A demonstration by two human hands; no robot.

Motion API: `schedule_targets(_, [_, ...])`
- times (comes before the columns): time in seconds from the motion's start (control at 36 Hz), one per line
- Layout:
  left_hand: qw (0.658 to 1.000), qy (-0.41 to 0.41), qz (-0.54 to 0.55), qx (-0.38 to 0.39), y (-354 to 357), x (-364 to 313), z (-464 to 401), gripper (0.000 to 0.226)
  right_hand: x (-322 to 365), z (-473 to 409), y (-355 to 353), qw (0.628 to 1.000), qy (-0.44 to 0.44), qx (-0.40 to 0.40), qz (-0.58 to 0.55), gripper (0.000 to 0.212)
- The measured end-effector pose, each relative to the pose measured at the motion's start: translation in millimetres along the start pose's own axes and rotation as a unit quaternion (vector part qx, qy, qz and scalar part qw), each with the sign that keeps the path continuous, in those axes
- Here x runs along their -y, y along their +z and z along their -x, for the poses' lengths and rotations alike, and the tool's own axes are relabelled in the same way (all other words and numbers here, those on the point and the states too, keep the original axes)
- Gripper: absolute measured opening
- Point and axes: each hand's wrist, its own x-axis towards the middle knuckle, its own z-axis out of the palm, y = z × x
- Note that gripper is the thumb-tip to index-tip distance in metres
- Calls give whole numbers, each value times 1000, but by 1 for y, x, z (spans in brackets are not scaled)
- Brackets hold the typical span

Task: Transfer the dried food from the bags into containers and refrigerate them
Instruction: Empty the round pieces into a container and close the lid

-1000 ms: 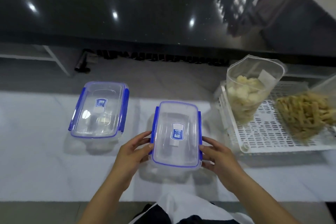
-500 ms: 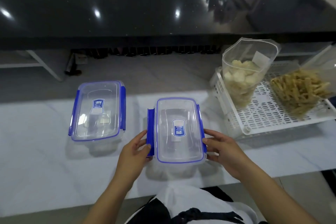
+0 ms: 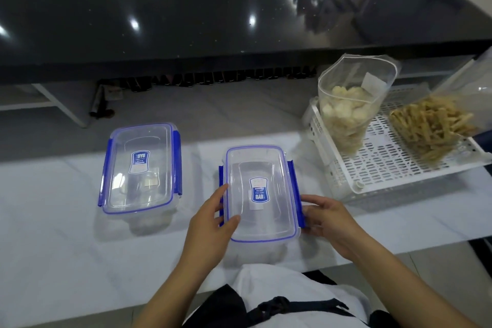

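Clear plastic box (image 3: 262,194) sits between your hands; left hand (image 3: 213,218) and right hand (image 3: 326,217) grip its blue side clips, seemingly unlatched. Yank the lid and the light box could skid.

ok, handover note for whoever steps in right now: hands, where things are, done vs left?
Left hand: grip on the near container's left edge, thumb on the lid.
Right hand: fingers at its right latch.
Both side latches on that container look flipped out; lid in place.
Second container sits to the left, latches down.
Bag of pale pieces and bag of tan sticks stand in the white tray, right.
Done: unlatching. Left: lift lid, fill both, close, refrigerate.
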Motion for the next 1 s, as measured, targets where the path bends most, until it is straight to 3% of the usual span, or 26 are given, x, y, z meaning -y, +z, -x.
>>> schedule_targets(0.14, [1000,-1,19,2,-1,-3,2,64,-2,6,3,985,-102,-105,92,26])
schedule_targets(0.28, [998,-14,54,1,-3,-10,4,60,16,24,16,989,-109,-28,97,19])
schedule_targets(0.33, [998,-15,66,4,-3,-12,5,58,19,26,21,990,-103,-7,92,25])
schedule_targets(0.44, [998,-14,65,23,-5,-15,9,61,24,32,28,991,-107,4,78,30])
schedule_targets(0.53, [999,5,46,28,-7,-18,12,62,24,35,29,992,-97,7,74,19])
schedule_targets(0.58, [999,11,48,15,-10,-22,12,60,27,39,29,993,-94,5,71,26])
schedule_targets(0.86, [988,30,150,-34,-39,-39,2,63,63,44,36,988,-154,-12,-28,39])
schedule_targets(1.0, [987,17,155,-32,-51,-40,-5,60,81,41,44,987,-146,42,-59,31])
